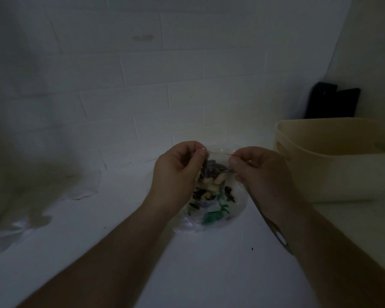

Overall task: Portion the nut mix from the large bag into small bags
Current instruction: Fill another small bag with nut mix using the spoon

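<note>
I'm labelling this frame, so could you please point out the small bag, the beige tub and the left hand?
small bag (211, 185): head view, clear front over the nuts.
beige tub (333, 172): head view, near side wall.
left hand (176, 172): head view, back of hand.

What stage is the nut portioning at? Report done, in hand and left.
Done: the small clear bag already holds a portion of nuts and seeds. In hand: the left hand and right hand pinch its red-lined top edge at either end, apparently sealing it. Left: whether the seal is fully shut cannot be told; the beige bin stands beside it, and other filled bags are not visible.
</note>
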A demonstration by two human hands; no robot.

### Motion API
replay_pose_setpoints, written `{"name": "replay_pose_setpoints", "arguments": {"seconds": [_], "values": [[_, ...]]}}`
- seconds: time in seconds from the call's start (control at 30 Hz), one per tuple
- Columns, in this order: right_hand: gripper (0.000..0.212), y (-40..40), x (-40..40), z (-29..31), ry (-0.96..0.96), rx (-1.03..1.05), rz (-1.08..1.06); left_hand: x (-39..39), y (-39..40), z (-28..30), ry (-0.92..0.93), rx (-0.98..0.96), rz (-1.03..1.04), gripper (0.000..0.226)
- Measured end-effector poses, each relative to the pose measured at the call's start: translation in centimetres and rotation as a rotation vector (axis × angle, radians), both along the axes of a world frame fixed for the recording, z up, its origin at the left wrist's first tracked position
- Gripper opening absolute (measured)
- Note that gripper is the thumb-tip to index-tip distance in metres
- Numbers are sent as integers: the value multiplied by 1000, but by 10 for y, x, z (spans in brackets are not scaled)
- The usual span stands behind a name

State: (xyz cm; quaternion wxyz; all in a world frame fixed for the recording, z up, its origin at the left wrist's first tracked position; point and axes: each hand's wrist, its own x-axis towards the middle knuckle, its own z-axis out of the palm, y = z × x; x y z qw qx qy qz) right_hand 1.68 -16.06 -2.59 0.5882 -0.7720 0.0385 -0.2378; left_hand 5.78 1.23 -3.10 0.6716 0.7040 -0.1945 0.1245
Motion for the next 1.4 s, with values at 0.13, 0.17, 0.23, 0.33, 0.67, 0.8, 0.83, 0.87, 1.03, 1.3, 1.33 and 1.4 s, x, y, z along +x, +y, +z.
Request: {"name": "replay_pose_setpoints", "arguments": {"seconds": [0.13,0.17,0.23,0.33,0.67,0.8,0.83,0.87,1.03,1.3,1.33,1.4], "values": [[19,-1,0,1,3,58,3,0,-1,0,-2,-8,15,19],[20,-2,-1,2,3,83,23,2,0,0,-3,-6,23,19],[19,-3,-1,2,8,67,41,2,0,0,1,0,15,18],[10,1,-3,0,9,26,54,-2,-2,0,-4,21,-40,16],[18,3,-2,-1,-82,-132,54,-4,-7,-4,56,-30,-161,11],[18,3,-3,0,-90,-152,90,-2,-5,-6,23,27,-149,15],[17,3,-3,0,-88,-158,92,-2,-5,-6,15,38,-140,15],[16,3,-3,0,-85,-161,95,-3,-6,-6,8,47,-135,15],[12,4,-5,3,-95,-140,135,-3,-6,-6,13,44,-144,16],[23,1,-2,3,-94,-172,19,-3,-4,-2,53,-63,-166,10],[22,1,-2,4,-90,-158,15,-3,-4,-2,43,-59,-168,11],[22,1,-2,4,-85,-144,23,-2,-4,-4,22,-56,-166,15]]}}
